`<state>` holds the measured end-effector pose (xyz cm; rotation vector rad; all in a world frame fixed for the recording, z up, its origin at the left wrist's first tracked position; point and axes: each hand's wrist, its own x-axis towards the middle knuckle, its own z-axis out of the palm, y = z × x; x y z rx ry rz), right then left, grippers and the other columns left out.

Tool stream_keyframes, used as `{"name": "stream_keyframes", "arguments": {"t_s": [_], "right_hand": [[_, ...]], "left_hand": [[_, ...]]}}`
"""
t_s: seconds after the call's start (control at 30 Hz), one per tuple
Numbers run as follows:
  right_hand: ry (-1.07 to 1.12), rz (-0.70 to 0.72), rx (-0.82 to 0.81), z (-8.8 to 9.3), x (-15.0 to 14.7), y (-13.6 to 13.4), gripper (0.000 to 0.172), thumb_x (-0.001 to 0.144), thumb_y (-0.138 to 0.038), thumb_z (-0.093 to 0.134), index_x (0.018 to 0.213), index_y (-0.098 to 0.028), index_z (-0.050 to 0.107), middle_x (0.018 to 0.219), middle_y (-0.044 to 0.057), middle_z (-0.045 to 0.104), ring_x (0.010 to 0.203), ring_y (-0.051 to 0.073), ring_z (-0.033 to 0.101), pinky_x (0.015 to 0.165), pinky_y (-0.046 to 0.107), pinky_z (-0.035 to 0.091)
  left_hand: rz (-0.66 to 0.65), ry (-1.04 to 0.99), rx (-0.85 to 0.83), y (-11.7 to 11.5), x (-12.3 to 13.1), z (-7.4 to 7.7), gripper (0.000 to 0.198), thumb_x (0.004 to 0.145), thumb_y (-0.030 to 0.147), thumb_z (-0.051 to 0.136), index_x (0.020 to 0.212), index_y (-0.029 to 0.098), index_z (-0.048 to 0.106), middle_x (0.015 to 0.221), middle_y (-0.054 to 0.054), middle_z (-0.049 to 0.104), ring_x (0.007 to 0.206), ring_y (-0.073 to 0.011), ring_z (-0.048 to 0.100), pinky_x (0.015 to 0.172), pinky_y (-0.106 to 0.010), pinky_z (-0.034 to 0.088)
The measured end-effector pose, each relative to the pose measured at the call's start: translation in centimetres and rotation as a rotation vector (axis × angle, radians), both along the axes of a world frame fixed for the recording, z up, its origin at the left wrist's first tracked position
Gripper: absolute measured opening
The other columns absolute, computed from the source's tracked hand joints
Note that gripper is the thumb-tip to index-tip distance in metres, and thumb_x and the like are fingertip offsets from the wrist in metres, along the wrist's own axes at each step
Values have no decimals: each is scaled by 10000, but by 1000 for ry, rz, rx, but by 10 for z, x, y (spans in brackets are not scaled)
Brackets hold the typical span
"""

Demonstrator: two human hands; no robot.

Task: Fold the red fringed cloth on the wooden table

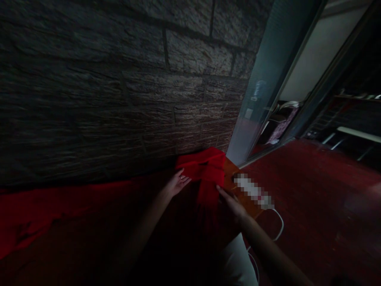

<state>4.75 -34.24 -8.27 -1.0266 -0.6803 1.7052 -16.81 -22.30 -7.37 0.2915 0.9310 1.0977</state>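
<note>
From my end, head view, dim: left hand (176,184) palm up, fingers loose and spread, gripping nothing I can make out, just beside the left edge of a folded red cloth (210,165). Right hand (233,202) has its fingers stretched to that cloth's right edge; can't tell if it pinches or only touches. Cloth sits at the far side of a wooden table (228,171), near the stone wall (190,89), one strip running to the near side, its end blurred. More red fabric (20,206) lies left along the wall. On the right, a pixelated white object (253,191) on the wood with a white cable (282,228). Glass panel (253,91) far right of the wall, red floor (312,190) beyond.
</note>
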Motion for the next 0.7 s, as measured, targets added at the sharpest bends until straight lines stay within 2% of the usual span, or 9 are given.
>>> {"name": "stream_keyframes", "arguments": {"t_s": [0.07, 0.17, 0.37, 0.5, 0.7], "right_hand": [[-65, -70, 31, 3, -7, -13, 356, 776, -423, 775, 1055, -223, 681, 964, 43, 724, 840, 176, 699, 705, 266, 583], [-132, -85, 16, 6, -16, -22, 396, 695, -362, 831, 1028, -187, 709, 997, 57, 732, 903, 216, 701, 846, 325, 570], [-85, -44, -91, 8, -24, -23, 500, 645, -412, 815, 1058, -159, 690, 1029, 84, 739, 982, 264, 694, 931, 398, 533], [-70, -4, -66, 7, -24, -25, 502, 611, -381, 828, 1034, -144, 702, 1031, 92, 741, 1002, 273, 689, 977, 407, 509], [-130, 138, -32, 11, -16, -19, 535, 627, -390, 854, 1088, -167, 700, 1106, 72, 724, 1064, 256, 668, 1010, 388, 492]], "left_hand": [[-50, -3, 7, -3, 2, 2, 159, 957, 153, 509, 834, 152, 609, 791, -81, 664, 729, -165, 682, 845, -331, 583], [-94, 0, 10, -6, 5, 7, 176, 970, 151, 483, 854, 143, 615, 810, -83, 694, 754, -159, 693, 870, -320, 578], [-157, -38, 56, -17, 15, 15, 271, 1017, 238, 404, 978, 129, 649, 876, -87, 742, 804, -164, 718, 876, -304, 569], [-250, -37, 63, -24, 25, 12, 287, 1008, 267, 441, 1029, 106, 677, 882, -93, 758, 796, -183, 732, 844, -297, 570], [-336, 9, 42, -26, 29, 8, 292, 995, 269, 464, 1057, 84, 681, 905, -114, 767, 834, -219, 743, 902, -341, 556]]}}
